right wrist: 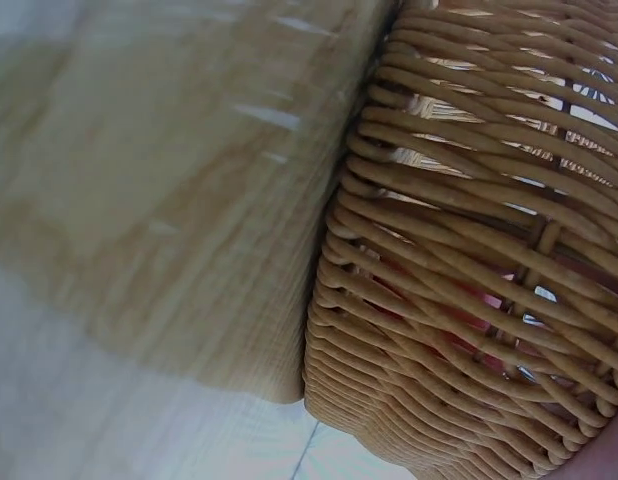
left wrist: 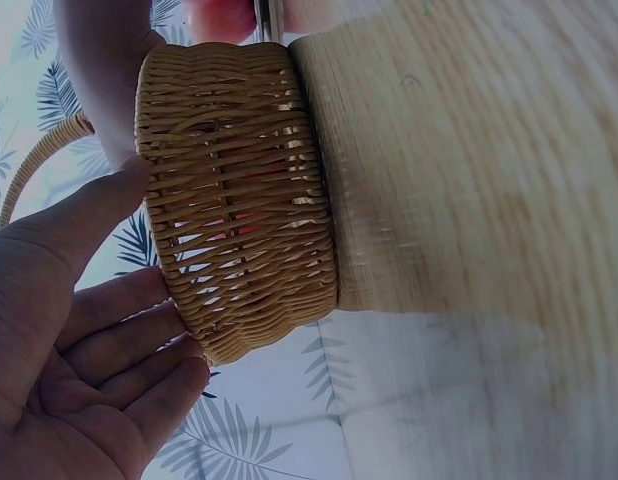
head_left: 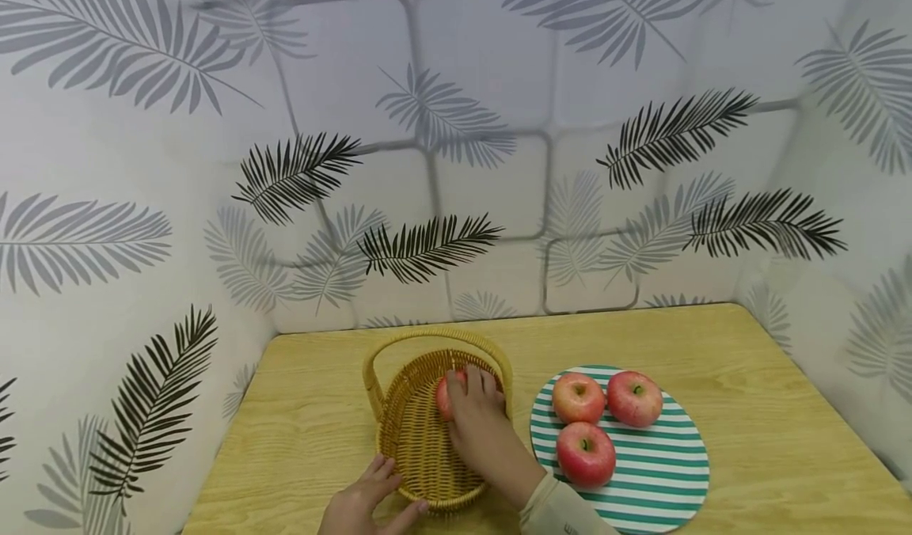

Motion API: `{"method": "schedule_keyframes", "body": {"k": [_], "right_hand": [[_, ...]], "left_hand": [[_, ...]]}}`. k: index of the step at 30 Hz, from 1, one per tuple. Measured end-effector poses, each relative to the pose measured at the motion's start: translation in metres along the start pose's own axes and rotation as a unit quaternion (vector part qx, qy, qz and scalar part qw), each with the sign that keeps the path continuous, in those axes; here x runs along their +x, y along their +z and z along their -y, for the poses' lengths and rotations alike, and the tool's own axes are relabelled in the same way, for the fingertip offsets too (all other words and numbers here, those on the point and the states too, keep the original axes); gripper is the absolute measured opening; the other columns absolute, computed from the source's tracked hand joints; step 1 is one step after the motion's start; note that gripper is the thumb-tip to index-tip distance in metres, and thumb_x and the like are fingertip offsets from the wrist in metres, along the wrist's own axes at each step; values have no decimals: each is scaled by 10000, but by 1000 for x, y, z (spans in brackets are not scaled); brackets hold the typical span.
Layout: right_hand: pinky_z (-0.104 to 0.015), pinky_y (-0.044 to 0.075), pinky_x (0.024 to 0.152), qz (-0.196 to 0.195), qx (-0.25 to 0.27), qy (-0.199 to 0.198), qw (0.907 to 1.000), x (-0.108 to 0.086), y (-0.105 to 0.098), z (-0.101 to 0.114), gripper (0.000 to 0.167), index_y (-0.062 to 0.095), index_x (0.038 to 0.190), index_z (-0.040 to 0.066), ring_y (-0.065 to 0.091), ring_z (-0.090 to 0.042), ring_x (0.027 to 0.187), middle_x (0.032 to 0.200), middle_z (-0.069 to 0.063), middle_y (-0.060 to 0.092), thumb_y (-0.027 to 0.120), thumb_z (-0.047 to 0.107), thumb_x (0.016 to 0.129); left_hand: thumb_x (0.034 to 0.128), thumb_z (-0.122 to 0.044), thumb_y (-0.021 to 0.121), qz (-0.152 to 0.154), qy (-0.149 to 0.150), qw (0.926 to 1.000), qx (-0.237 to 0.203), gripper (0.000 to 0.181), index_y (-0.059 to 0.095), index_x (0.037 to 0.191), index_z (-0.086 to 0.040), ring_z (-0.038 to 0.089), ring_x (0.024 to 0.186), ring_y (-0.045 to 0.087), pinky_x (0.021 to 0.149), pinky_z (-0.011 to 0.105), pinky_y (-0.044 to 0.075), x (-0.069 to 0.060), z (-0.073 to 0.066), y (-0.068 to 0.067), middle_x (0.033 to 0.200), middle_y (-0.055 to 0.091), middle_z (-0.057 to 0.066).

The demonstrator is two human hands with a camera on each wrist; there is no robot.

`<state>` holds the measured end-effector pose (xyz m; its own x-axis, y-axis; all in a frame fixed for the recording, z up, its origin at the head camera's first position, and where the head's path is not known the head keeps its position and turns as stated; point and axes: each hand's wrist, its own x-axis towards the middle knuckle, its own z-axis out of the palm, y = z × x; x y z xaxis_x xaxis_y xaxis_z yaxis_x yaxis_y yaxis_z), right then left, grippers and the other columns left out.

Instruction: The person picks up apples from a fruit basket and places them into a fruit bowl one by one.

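A brown wicker basket (head_left: 420, 452) with an arched handle stands on the table. Inside it, near the right wall, my right hand (head_left: 488, 432) has its fingers curled over a red apple (head_left: 445, 399); the hand covers part of the fruit. My left hand (head_left: 365, 501) is at the basket's front left, its thumb and extended fingertips touching the woven side (left wrist: 234, 200) in the left wrist view. From the right wrist, the wicker wall (right wrist: 459, 230) fills the right half, with red showing through gaps; the hand is mostly hidden there.
Right of the basket lies a round green-and-white striped mat (head_left: 663, 468). On it sit three apples: one at back left (head_left: 578, 398), one at back right (head_left: 634, 399), one in front (head_left: 586, 454). Leaf-patterned walls (head_left: 456, 187) border the wooden table (head_left: 299, 408).
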<state>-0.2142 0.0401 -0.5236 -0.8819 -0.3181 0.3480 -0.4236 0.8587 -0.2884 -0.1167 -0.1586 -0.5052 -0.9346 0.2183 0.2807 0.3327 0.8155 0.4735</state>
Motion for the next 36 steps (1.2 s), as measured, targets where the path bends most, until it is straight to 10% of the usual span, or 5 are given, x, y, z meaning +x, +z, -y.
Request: {"method": "schedule_keyframes", "body": {"k": [36], "right_hand": [[-493, 504, 1022, 912, 1348, -276, 9863, -9, -12, -3, 706, 524, 1449, 190, 478, -326, 1338, 1444, -128, 523, 817, 336, 823]], "left_hand": [[848, -559, 723, 592, -391, 9974, -84, 598, 772, 1062, -2, 371, 1198, 644, 862, 502, 585, 2, -4, -6, 1203, 707, 203]]}}
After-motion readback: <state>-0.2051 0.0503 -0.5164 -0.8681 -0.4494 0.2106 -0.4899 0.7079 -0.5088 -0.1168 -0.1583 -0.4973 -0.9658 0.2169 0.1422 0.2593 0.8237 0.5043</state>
